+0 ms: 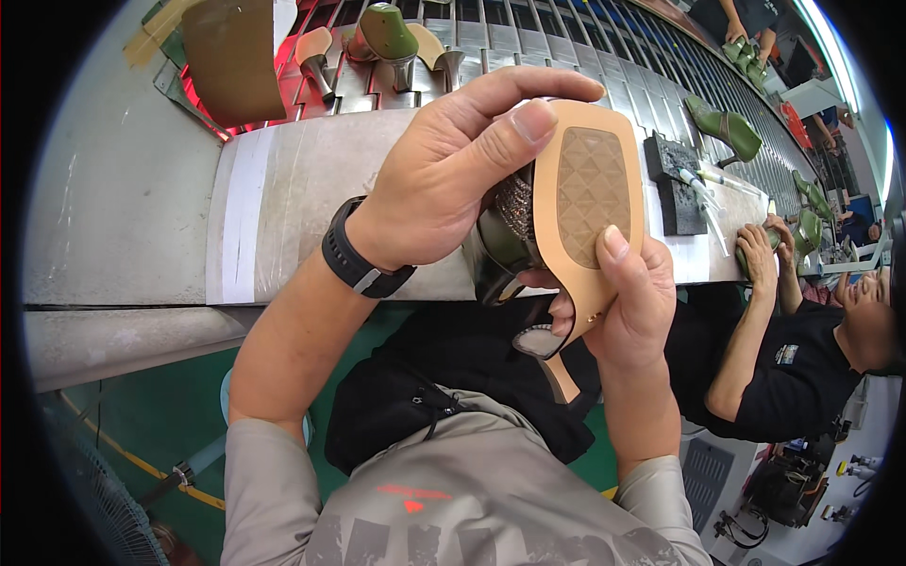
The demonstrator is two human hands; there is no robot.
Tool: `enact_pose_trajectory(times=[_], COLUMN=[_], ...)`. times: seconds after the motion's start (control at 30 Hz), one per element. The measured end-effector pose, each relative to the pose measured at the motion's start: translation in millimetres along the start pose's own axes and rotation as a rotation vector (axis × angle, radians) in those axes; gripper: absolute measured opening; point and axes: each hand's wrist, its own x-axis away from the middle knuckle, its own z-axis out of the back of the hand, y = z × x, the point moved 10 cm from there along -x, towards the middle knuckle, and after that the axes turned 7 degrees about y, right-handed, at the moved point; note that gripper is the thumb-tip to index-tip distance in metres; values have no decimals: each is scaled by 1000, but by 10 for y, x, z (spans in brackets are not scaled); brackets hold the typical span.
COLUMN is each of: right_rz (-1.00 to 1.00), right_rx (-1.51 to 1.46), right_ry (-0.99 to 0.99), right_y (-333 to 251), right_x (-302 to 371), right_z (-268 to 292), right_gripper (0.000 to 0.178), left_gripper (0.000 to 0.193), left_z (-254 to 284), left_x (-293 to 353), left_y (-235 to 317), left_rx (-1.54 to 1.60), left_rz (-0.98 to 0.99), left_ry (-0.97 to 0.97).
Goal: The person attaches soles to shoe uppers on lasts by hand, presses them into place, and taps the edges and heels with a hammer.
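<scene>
A heeled shoe (593,179) is held up in front of me with its tan sole turned to view. A brown panel of diamond pattern covers the forepart of the sole, and a dark green upper (502,234) shows beside it. The slim heel (561,379) points down below the shoe. My left hand (429,179) is closed on the toe end, its thumb on the sole's edge. Lower down, my right hand (634,300) grips the narrow middle of the shoe, thumb pressed on the sole. Some fingers of both hands are hidden behind the shoe.
Beyond the pale worktop (311,189) runs a slatted metal conveyor (538,42), carrying green shoes (725,130) and loose pieces. A black block (676,189) stands right of the held shoe, near brush-like tools (703,200). At right, a co-worker's hands (758,257) hold a green shoe.
</scene>
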Motion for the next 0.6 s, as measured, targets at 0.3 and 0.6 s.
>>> enact_pose_trajectory(times=[0.3, 0.6], right_rz=[7, -17], right_rx=[38, 23], right_ry=[38, 8], right_y=[-7, -17], right_x=[-4, -12], right_z=[52, 66], right_gripper=[35, 38], left_gripper=[55, 64], left_z=[-43, -74], left_x=[-3, 34], left_y=[-65, 74], left_rx=[233, -159], left_rz=[80, -27], left_ry=[8, -39])
